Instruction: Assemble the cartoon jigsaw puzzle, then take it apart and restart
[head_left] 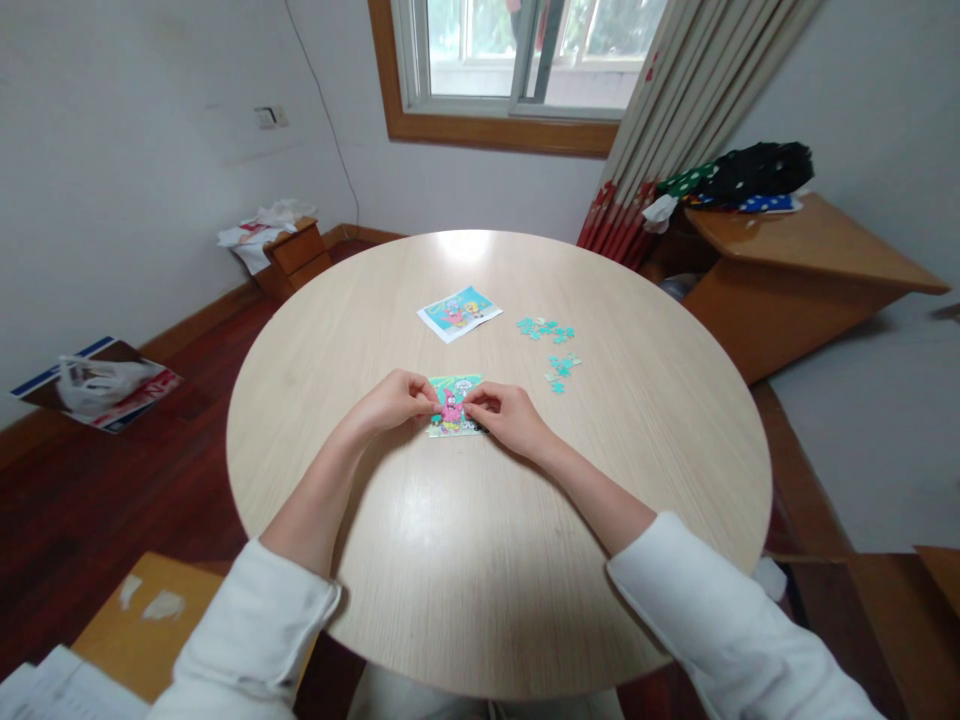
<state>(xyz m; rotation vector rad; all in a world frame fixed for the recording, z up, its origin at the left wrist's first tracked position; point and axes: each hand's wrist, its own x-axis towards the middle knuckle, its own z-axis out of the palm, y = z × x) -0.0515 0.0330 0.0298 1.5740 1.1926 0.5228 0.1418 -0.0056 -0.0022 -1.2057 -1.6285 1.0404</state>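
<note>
A small, partly assembled cartoon jigsaw puzzle (452, 404) lies near the middle of the round wooden table (420, 560). My left hand (394, 399) rests at the puzzle's left edge, its fingers curled and pinched against it. On the other edge my right hand (506, 414) presses with fingers pinched together. Whether either pinch holds a loose piece is hidden. Loose teal puzzle pieces (553, 347) lie scattered to the right beyond the puzzle. A printed reference picture (459, 312) lies further back.
A wooden desk (795, 262) with piled clothes stands at the right by a curtain (675, 110). A small wooden cabinet (298, 252) sits by the left wall. A plastic bag (94, 381) lies on the floor. Papers and a cardboard box (127, 625) are at bottom left.
</note>
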